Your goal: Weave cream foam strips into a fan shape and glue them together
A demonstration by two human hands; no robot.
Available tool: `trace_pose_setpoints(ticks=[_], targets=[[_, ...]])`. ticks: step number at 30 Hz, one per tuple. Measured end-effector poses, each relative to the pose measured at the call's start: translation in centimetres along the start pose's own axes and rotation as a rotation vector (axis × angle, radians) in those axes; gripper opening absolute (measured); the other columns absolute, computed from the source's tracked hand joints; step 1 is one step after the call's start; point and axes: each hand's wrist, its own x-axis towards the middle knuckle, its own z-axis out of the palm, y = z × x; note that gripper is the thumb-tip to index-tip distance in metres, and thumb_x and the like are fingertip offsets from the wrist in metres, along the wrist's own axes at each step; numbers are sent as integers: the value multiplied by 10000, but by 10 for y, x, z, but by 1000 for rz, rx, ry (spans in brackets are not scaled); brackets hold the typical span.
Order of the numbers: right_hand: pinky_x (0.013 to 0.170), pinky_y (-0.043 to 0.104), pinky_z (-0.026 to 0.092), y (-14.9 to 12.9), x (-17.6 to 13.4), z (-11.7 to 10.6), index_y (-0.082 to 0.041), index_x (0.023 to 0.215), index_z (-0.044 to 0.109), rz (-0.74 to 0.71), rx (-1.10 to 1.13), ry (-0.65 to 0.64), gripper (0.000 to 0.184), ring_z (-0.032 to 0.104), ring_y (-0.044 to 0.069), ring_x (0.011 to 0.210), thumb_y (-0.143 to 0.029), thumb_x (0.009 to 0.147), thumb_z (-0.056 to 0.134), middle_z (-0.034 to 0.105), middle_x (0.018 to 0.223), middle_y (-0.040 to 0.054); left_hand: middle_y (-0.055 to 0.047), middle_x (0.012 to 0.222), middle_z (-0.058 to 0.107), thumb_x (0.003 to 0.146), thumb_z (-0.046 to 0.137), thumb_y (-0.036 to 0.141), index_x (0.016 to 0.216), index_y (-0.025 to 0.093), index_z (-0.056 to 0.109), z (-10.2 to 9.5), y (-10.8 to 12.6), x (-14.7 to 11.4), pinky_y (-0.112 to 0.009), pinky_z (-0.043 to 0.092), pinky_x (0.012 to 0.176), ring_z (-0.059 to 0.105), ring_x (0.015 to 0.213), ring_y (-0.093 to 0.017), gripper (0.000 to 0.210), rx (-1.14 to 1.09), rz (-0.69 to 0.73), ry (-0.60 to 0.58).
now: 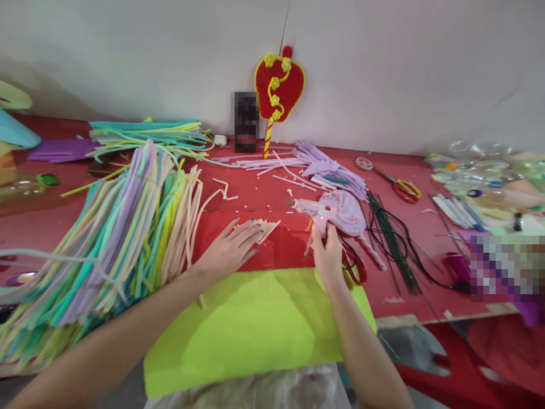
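My left hand point(232, 244) lies flat over a small cream pipe-cleaner piece point(269, 228) on the red table, fingers stretched out, covering part of it. My right hand point(327, 250) is closed round the handle of a pink glue gun point(321, 210). Its nozzle points left and sits to the right of the cream piece, apart from it. Just behind the gun rests a lilac pipe-cleaner piece point(349, 213), oval with a twisted stem. Red-handled scissors point(361, 267) lie partly hidden beside my right wrist. A bent cream pipe cleaner point(223, 190) lies beyond my left hand.
Bundled pipe cleaners point(123, 227) fill the left side. A red fan-shaped decoration point(279, 88) leans against the wall, near a phone point(246, 122). Lilac pipe cleaners point(332, 167), green stems point(394, 244), a black cord and more scissors point(404, 190) lie right. Yellow-green felt point(251, 329) drapes the front edge.
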Motion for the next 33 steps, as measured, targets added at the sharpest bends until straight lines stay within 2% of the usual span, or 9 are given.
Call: trace_pose_setpoints(ticks=[2, 7, 11, 15, 21, 26, 30, 33], targets=[[456, 271, 435, -3, 0, 5, -202, 1049, 506, 39, 111, -49, 361, 542, 156, 511, -513, 896, 407, 589, 681, 20, -73, 1418, 480, 969, 364, 307, 1377, 192, 441, 1, 1, -1, -438, 208, 1162, 368, 1358, -208, 431, 35, 14, -6], [524, 248, 437, -16, 1, 18, -202, 937, 532, 8, 53, -70, 285, 534, 137, 577, -455, 902, 407, 573, 679, 9, -82, 1439, 453, 969, 355, 360, 1400, 161, 406, -2, 8, -5, -426, 264, 1131, 404, 1331, -226, 477, 85, 9, -50], [560, 254, 438, -22, 4, 31, -203, 961, 516, -3, 73, -125, 307, 537, 147, 619, -463, 921, 358, 568, 685, 9, -68, 1457, 431, 952, 394, 404, 1386, 232, 430, -5, 8, -8, -444, 285, 1110, 417, 1322, -244, 468, 65, 34, -116], [560, 256, 419, -16, 6, 39, -214, 880, 465, -3, 23, -183, 287, 524, 146, 611, -478, 924, 358, 531, 673, -12, -70, 1455, 433, 928, 426, 463, 1390, 277, 422, -7, 7, -9, -474, 249, 1123, 393, 1339, -249, 498, 34, 23, -132], [570, 265, 377, 2, 10, 34, -221, 853, 433, -27, -104, -221, 291, 508, 146, 612, -495, 921, 360, 502, 677, -20, -62, 1491, 376, 937, 410, 452, 1398, 279, 405, -7, 6, -9, -505, 214, 1134, 334, 1377, -250, 493, 9, 19, -172], [621, 277, 396, 4, 9, 31, -218, 879, 452, -36, -65, -224, 292, 519, 148, 643, -497, 919, 377, 517, 705, -15, -55, 1476, 403, 926, 439, 449, 1386, 281, 423, -8, 6, -10, -504, 202, 1143, 340, 1373, -240, 490, -2, 10, -163], [647, 281, 421, -1, 2, 28, -212, 941, 454, -64, -3, -186, 251, 532, 150, 678, -458, 906, 428, 542, 766, 0, -52, 1473, 408, 925, 446, 442, 1384, 288, 425, -9, 6, -10, -503, 201, 1143, 345, 1371, -242, 484, 0, 14, -159], [633, 277, 422, -5, -4, 23, -209, 941, 473, -106, -49, -128, 234, 519, 148, 677, -438, 892, 463, 542, 769, 3, -52, 1470, 413, 936, 423, 437, 1402, 290, 394, -7, 5, -9, -492, 203, 1142, 355, 1366, -232, 490, -3, 22, -156]])
